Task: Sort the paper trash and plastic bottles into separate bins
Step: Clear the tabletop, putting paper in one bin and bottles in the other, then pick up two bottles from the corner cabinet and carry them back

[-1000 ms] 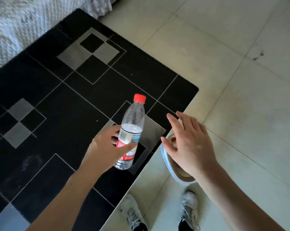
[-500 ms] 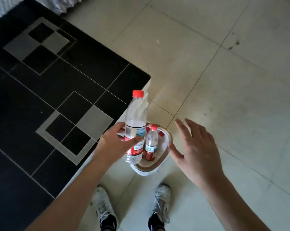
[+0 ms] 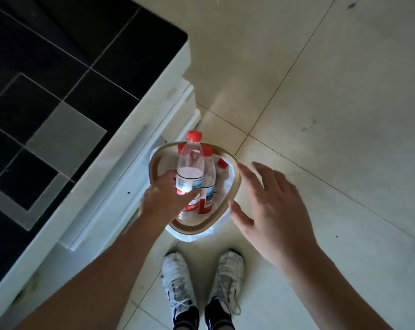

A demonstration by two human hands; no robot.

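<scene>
My left hand (image 3: 164,200) grips a clear plastic bottle (image 3: 189,164) with a red cap and a red-and-blue label, held upright just over the mouth of a small bin (image 3: 235,184). The bin has a tan rim and a white bag liner and stands on the floor beside the table. Inside it stand other red-capped bottles (image 3: 209,184). My right hand (image 3: 270,206) hovers flat to the right of the bin, fingers spread, holding nothing. No paper trash shows in this view.
A black table top with grey squares (image 3: 58,96) and a white side fills the left. Pale floor tiles (image 3: 321,91) spread to the right. My two white sneakers (image 3: 201,282) stand just below the bin.
My view tilted down and right from the table to the bin. My left hand carried the bottle off the table top to over the bin's mouth. My right hand stayed beside the bin.
</scene>
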